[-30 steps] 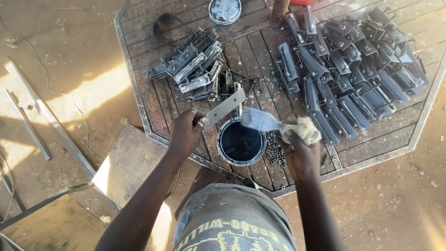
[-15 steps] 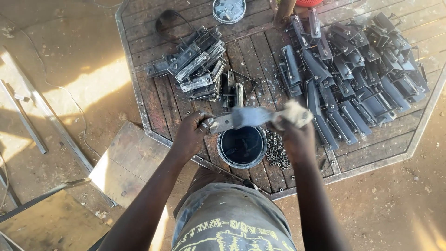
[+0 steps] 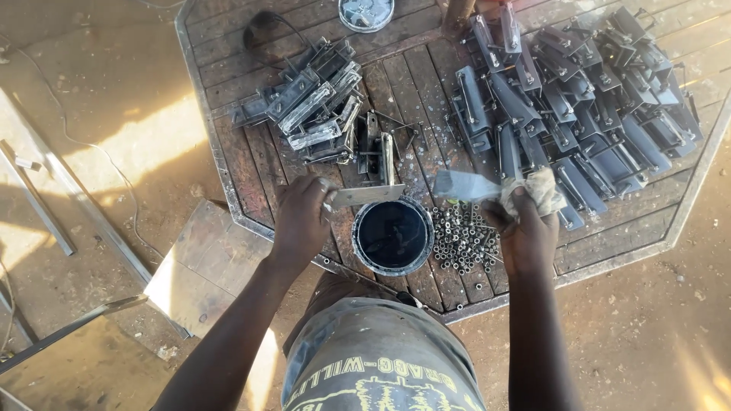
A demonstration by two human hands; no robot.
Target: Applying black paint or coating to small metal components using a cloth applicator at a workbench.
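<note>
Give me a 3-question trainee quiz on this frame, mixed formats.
1. True or false: the left hand holds a flat metal piece over the rim of the round can of black liquid.
2. Multiple choice: what does the right hand grip? A) a hammer B) a rag C) a drill
3. Fill in: the pile of small metal tubes lies between the can and the ____ hand.

Key: 1 true; 2 B; 3 right
</note>
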